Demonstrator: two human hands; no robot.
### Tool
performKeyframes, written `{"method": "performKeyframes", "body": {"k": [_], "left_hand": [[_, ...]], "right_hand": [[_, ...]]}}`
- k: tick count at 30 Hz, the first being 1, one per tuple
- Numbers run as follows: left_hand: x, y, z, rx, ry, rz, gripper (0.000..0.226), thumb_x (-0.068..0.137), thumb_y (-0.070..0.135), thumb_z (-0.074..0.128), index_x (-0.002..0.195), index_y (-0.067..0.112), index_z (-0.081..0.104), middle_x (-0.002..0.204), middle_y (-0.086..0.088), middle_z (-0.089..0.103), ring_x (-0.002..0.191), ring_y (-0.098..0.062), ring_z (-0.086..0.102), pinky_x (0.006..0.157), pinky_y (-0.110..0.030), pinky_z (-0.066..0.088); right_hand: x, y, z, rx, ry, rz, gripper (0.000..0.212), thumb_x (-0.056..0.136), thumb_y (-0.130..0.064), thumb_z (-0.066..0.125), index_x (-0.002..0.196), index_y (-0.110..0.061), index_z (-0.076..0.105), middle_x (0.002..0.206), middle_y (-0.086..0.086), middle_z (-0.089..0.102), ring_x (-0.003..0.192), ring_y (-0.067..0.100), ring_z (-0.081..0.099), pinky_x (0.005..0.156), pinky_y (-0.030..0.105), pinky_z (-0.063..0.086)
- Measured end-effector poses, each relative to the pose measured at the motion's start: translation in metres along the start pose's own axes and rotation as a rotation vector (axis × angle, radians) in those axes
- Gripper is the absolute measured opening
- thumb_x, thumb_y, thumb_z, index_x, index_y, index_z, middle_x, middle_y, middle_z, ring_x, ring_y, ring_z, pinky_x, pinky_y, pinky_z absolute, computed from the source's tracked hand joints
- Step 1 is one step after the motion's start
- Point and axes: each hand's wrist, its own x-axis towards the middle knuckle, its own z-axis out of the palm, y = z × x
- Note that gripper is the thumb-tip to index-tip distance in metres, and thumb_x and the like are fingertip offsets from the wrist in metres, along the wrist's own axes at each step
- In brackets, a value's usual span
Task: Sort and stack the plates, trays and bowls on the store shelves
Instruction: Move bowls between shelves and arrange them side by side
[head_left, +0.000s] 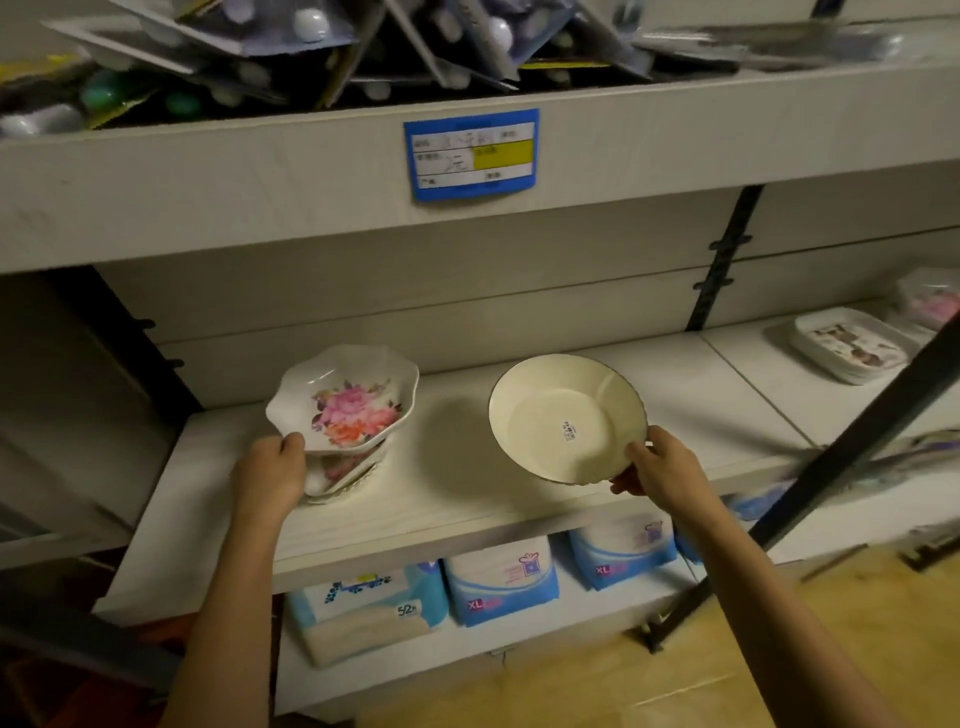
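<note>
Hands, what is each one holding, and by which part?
Left hand grips the floral dish at its near rim, tilted above a stack. Right hand holds the cream plate by its near-right rim.

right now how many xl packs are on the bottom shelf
2 with XL showing: one pack under the shelf's middle, another right of it. More packs either side show no XL; some may be hidden.

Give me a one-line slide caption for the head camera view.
Left hand tilts a floral dish off its stack; right hand holds a cream plate above the shelf.
</note>
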Motion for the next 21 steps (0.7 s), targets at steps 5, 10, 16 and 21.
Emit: {"method": "performKeyframes", "body": {"k": [5, 10, 16, 21], "left_hand": [[-0.044, 0.058, 0.022, -0.100, -0.117, 0.118, 0.034, 0.089, 0.012, 0.040, 0.058, 0.000, 0.050, 0.068, -0.023, 0.055, 0.066, -0.032, 0.048, 0.059, -0.034, 0.029], [-0.100, 0.120, 0.067, -0.127, -0.276, 0.213, 0.034, 0.087, 0.013, 0.040, 0.054, 0.009, 0.042, 0.055, -0.009, 0.044, 0.058, -0.024, 0.038, 0.057, -0.032, 0.027], [-0.184, 0.204, 0.135, -0.089, -0.419, 0.367, 0.037, 0.088, 0.011, 0.040, 0.051, 0.011, 0.039, 0.053, -0.006, 0.039, 0.051, -0.021, 0.033, 0.051, -0.031, 0.022], [-0.238, 0.255, 0.189, -0.093, -0.519, 0.457, 0.038, 0.088, 0.011, 0.044, 0.050, 0.012, 0.040, 0.054, -0.008, 0.042, 0.055, -0.024, 0.037, 0.053, -0.033, 0.026]], "right_hand": [[-0.018, 0.028, -0.067, 0.032, 0.076, 0.028, 0.024, 0.096, -0.015, 0.041, 0.114, -0.003, 0.050, 0.075, 0.004, 0.060, 0.066, 0.015, 0.062, 0.059, 0.024, 0.049], [-0.037, 0.066, -0.149, 0.019, 0.191, 0.048, 0.022, 0.093, -0.013, 0.042, 0.103, 0.001, 0.056, 0.070, 0.010, 0.064, 0.062, 0.020, 0.061, 0.061, 0.033, 0.050], [-0.057, 0.127, -0.259, 0.015, 0.319, 0.099, 0.019, 0.092, -0.006, 0.038, 0.096, -0.001, 0.056, 0.063, 0.008, 0.062, 0.054, 0.020, 0.059, 0.052, 0.029, 0.044], [-0.069, 0.178, -0.334, 0.076, 0.399, 0.168, 0.021, 0.091, -0.007, 0.038, 0.098, 0.003, 0.056, 0.065, 0.011, 0.062, 0.053, 0.020, 0.058, 0.051, 0.028, 0.042]]}}
